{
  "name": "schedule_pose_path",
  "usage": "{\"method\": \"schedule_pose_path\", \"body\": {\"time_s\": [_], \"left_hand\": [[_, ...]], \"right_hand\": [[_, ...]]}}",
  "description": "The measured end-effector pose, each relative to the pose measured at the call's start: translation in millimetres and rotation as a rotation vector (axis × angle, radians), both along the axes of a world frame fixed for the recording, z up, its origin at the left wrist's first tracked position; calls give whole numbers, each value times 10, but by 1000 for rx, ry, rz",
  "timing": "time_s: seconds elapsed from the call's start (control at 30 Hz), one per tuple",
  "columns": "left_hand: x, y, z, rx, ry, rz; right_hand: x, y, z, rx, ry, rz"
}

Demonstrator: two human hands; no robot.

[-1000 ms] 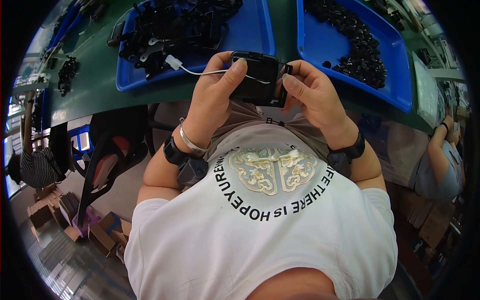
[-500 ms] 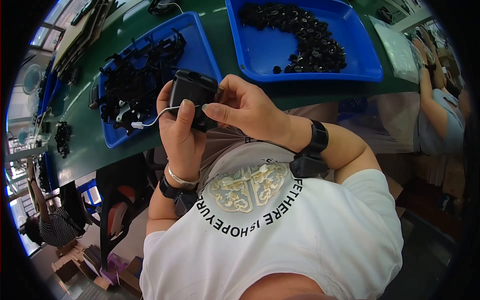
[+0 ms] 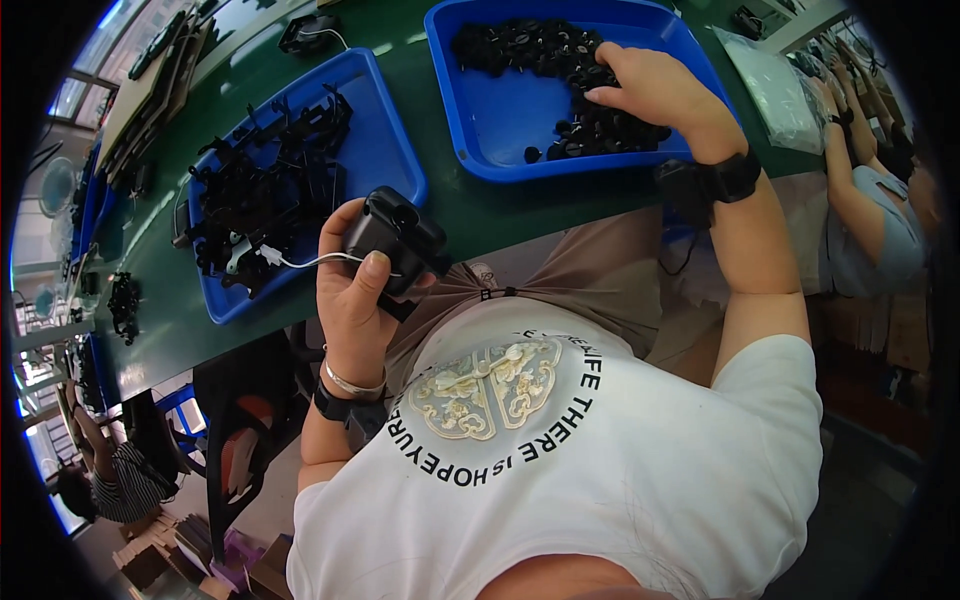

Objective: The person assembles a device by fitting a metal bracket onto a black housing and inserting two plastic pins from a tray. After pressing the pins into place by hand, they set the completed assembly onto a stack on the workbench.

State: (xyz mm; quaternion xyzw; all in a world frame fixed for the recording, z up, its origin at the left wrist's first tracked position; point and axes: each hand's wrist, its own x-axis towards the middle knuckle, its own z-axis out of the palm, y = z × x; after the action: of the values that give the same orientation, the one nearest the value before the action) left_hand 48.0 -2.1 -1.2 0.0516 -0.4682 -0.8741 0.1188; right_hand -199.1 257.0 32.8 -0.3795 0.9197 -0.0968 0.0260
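Note:
My left hand (image 3: 350, 305) is closed around a black plastic device housing (image 3: 385, 235), held above the near table edge. From the housing runs a white cable (image 3: 310, 263) with a small white plug, and my left thumb presses on the cable. Over the large blue tray (image 3: 490, 125) at the back right, my right hand (image 3: 660, 90) reaches down into a pile of small round black parts (image 3: 525, 48). Its thumb and forefinger are spread apart at the pile; the other fingers are partly hidden. I see nothing held between them.
Another blue tray (image 3: 390, 135) on the left holds tangled black plastic brackets (image 3: 265, 190). Behind it on the green table (image 3: 400, 60) lies a black device (image 3: 308, 33) with a white cable. A clear plastic bag (image 3: 765, 90) rests at the right, near another person's arms (image 3: 850, 195).
My right hand has left the housing and moved up and right into the tray of round parts. My left hand still holds the housing, now slightly lower and tilted.

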Motion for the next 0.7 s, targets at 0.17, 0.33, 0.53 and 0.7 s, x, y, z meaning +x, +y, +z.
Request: {"method": "schedule_pose_path", "body": {"time_s": [0.17, 0.33, 0.53, 0.7], "left_hand": [[8, -29, -22, -32, -37, -46], [-28, 10, -24, -24, -57, -69], [13, -30, -49, -27, -78, -26], [-18, -59, -57, -23, -89, -37]], "right_hand": [[25, -81, -116, 88, -146, -103], [-37, -393, -255, -229, -99, 79], [-155, -406, -172, -486, -373, 57], [-106, -524, -205, -334, -293, 174]]}}
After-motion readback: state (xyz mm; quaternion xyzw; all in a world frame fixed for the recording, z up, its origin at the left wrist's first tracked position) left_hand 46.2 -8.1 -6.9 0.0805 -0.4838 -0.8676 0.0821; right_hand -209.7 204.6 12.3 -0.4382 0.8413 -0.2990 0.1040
